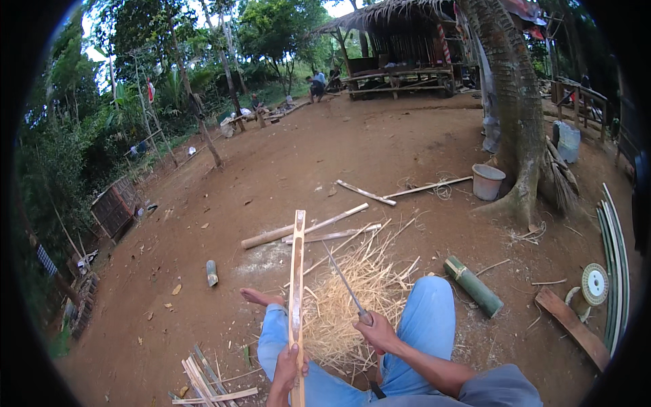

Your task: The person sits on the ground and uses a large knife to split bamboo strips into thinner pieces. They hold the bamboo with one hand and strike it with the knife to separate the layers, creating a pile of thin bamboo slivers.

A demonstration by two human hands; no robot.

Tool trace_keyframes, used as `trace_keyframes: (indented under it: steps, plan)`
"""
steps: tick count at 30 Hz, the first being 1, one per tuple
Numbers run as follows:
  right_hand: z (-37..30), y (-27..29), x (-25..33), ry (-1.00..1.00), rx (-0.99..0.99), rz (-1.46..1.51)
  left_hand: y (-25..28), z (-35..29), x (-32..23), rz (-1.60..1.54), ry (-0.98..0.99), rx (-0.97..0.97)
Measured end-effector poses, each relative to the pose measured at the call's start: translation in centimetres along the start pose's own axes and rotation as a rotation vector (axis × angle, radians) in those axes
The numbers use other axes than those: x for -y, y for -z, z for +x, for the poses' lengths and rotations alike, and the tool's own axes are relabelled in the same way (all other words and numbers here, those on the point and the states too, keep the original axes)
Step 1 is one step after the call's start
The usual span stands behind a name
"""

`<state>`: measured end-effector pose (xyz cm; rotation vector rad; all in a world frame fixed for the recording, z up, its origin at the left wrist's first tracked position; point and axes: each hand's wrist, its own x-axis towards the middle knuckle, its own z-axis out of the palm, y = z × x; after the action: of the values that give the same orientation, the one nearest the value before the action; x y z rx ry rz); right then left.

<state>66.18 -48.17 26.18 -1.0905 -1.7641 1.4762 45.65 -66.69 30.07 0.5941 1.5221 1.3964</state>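
Note:
My left hand (pixel 289 366) is closed round the lower part of a long split bamboo piece (pixel 297 271), which stands nearly upright over my left leg with its pale, hollow inner face showing. In my right hand (pixel 380 334) is a long, thin-bladed knife (pixel 344 281), gripped by its handle. The blade slants up and to the left, its tip apart from the bamboo piece. A heap of pale bamboo shavings (pixel 359 271) covers the ground between and beyond my knees.
Split bamboo lengths (pixel 332 236) lie ahead. To the right are a green bamboo section (pixel 478 290), a wooden plank (pixel 573 329), a white spool (pixel 595 285) and a bucket (pixel 487 182) beside a tree trunk (pixel 512 102). Thin strips (pixel 203 380) lie lower left. People (pixel 317 87) sit near a thatched hut (pixel 400 61).

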Motion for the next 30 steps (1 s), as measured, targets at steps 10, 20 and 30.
trace_keyframes:
  steps: [10,20,30]
  plan:
    - [-6.5,-3.9,-8.9,-0.109,0.077,0.228,1.7,-2.7,11.2,-0.065,0.030,0.026]
    - [-23.6,-1.3,2.7,0.049,0.048,0.343,1.7,-21.2,6.3,-0.091,-0.189,-0.038]
    - [-20.8,-3.1,-1.3,0.102,0.046,0.138,4.2,-16.5,10.3,-0.054,-0.223,-0.020]
